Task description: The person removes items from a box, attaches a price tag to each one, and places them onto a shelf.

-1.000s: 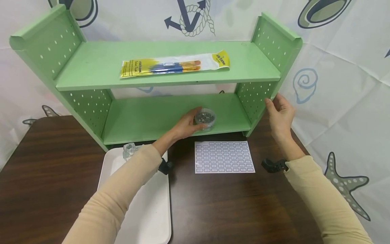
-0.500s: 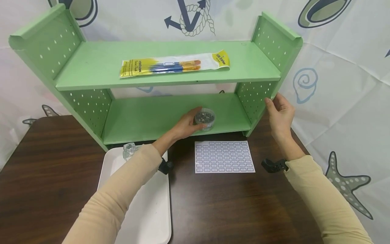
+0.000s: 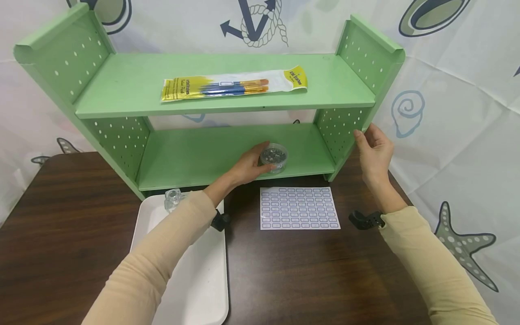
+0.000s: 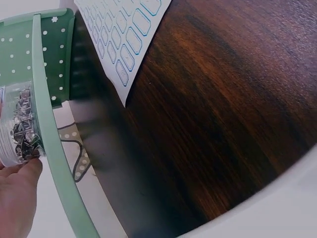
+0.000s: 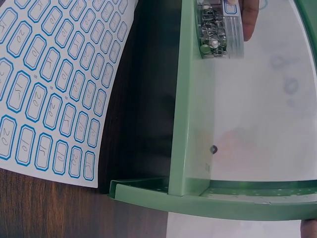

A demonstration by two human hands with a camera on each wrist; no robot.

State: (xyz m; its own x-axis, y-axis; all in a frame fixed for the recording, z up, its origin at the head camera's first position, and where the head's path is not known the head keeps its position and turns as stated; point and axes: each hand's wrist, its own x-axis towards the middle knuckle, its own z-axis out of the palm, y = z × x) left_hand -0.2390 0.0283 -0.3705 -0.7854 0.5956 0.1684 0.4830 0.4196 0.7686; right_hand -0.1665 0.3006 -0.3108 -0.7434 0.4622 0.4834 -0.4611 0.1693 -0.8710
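My left hand [image 3: 248, 165] grips a clear round tub [image 3: 274, 158] that stands on the lower board of the green shelf [image 3: 227, 103], near its front edge. Small silvery metal pieces fill the tub; their exact kind is hard to tell. A small blue-bordered label [image 5: 231, 7] shows on its side in the right wrist view. Fingertips of the left hand [image 4: 19, 198] appear under the tub [image 4: 21, 124] in the left wrist view. At the shelf's right side panel, my right hand [image 3: 375, 153] pinches the front edge between thumb and fingers. Only a bit of that hand [image 5: 309, 229] shows in the right wrist view.
A pack of paintbrushes [image 3: 234, 85] lies on the upper board. In front of the shelf, a sheet of blue-bordered labels [image 3: 299, 208] lies on the dark wooden table [image 3: 308, 275]. A white tray [image 3: 199, 280] with a clear glass-like object [image 3: 172, 198] sits under the left forearm.
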